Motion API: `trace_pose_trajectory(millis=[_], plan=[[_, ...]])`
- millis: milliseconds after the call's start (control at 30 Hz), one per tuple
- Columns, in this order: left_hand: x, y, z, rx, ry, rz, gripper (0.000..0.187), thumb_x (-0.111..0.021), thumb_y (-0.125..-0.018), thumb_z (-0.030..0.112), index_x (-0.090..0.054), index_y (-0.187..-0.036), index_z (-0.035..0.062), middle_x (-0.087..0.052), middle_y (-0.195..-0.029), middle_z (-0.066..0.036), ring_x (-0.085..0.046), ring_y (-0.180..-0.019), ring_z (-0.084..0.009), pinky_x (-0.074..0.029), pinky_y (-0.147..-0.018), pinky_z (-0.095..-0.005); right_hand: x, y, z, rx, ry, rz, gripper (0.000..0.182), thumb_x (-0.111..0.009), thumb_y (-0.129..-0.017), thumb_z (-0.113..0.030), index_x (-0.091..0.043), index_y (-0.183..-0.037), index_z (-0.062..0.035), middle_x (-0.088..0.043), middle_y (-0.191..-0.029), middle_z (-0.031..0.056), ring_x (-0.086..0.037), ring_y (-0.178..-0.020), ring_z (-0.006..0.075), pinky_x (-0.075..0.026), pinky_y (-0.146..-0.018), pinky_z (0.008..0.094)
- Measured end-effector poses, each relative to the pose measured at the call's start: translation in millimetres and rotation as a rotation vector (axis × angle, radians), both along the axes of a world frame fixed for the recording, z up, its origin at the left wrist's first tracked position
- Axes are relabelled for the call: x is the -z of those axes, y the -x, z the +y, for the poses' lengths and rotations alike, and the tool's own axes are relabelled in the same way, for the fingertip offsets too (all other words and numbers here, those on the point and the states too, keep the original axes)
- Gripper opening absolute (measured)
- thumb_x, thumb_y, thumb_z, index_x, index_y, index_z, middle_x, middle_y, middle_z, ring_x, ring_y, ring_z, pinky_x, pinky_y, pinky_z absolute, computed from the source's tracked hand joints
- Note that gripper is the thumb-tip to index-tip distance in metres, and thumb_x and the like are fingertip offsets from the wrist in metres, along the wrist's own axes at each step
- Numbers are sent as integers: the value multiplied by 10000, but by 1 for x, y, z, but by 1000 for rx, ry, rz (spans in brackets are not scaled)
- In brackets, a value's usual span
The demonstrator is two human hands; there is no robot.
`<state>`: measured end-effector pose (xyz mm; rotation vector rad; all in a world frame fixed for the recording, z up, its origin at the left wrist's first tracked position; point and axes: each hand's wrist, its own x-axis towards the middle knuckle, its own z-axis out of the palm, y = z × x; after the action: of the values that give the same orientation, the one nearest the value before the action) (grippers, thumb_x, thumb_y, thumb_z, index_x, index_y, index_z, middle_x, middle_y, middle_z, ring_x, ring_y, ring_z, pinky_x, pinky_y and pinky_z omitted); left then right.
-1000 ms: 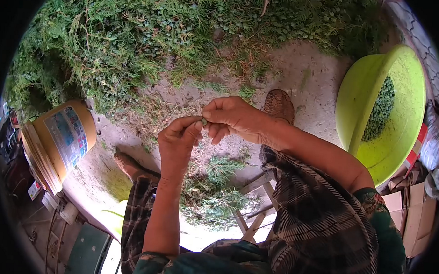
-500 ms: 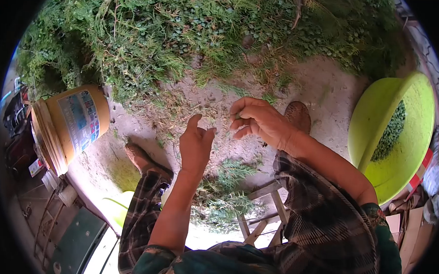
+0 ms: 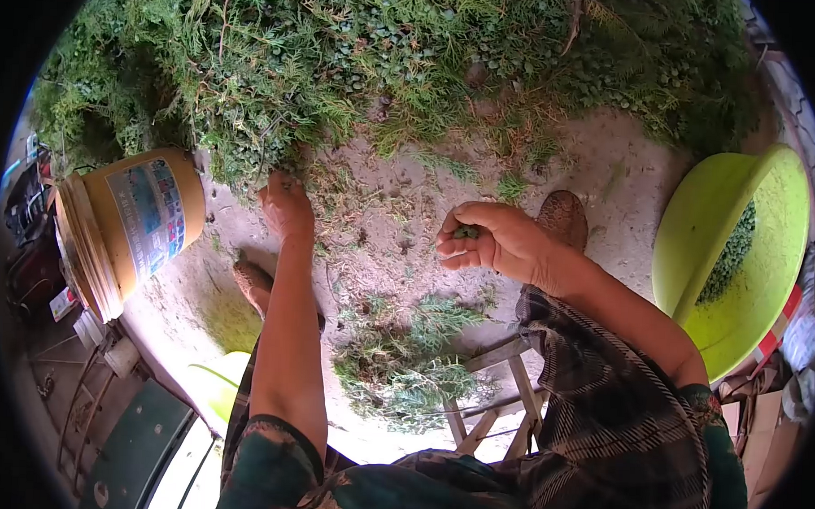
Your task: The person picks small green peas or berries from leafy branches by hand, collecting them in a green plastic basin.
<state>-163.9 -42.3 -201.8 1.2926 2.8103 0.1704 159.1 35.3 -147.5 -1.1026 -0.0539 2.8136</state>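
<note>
My left hand (image 3: 288,207) reaches to the lower edge of a large heap of evergreen branches (image 3: 342,64), which bear many small green cones. Its fingers are closed against the cone-laden tips there, and what they pinch is hidden. In front of my right foot, my right hand (image 3: 507,243) is curled palm inward around a few small green cones (image 3: 467,231), visible between thumb and fingers. A lime-green basin (image 3: 682,237) stands at the right, with a pile of picked green cones (image 3: 732,252) inside it.
A yellow bucket (image 3: 157,219) with a printed label lies tilted at the left. Loose sprigs (image 3: 413,362) lie between my feet, beside a wooden frame (image 3: 503,357). Part of another lime-green container (image 3: 219,383) shows by my left leg. Cardboard (image 3: 765,437) stands at the lower right.
My left hand has moved left and forward, from mid-air near my right hand to the heap's edge. My right hand has turned slightly, so the cones in it show more.
</note>
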Motion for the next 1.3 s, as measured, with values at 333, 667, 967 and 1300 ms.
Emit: trace_pose_trajectory(millis=[333, 667, 967, 1300], plan=[[-44, -32, -17, -645, -601, -1163, 225, -545, -847, 56, -563, -1050, -40, -601, -740, -50, -607, -623, -130, -449, -463, -206, -1, -2, 2, -13, -6, -4, 223, -480, -909, -161, -566, -937, 43, -593, -925, 150, -624, -834, 239, -536, -791, 452], [-108, -111, -9, -448, -283, -1580, 259, -584, -892, 109, -535, -1128, 15, -613, -828, -60, -580, -654, -104, -461, -544, -208, -1, 9, -3, -68, -140, -26, 215, -567, -900, -205, -574, -998, -14, -606, -911, 79, -623, -783, 175, -549, -730, 361], [-116, -138, -7, -564, -426, -2056, 310, -515, -938, 157, -458, -1236, 96, -583, -1083, -69, -520, -602, -58, -416, -479, -185, -22, 22, 3, -209, -360, 50, 280, -650, -843, -218, -609, -986, 19, -576, -716, 35, -563, -625, 102, -503, -536, 245], [-111, -169, -2, -460, -397, -1727, 312, -529, -929, 152, -474, -1212, 33, -608, -1070, -121, -449, -487, -22, -342, -379, -152, -33, 26, -5, -298, -416, 16, 187, -612, -834, -137, -628, -912, 32, -599, -674, 54, -484, -467, 86, -389, -429, 225]])
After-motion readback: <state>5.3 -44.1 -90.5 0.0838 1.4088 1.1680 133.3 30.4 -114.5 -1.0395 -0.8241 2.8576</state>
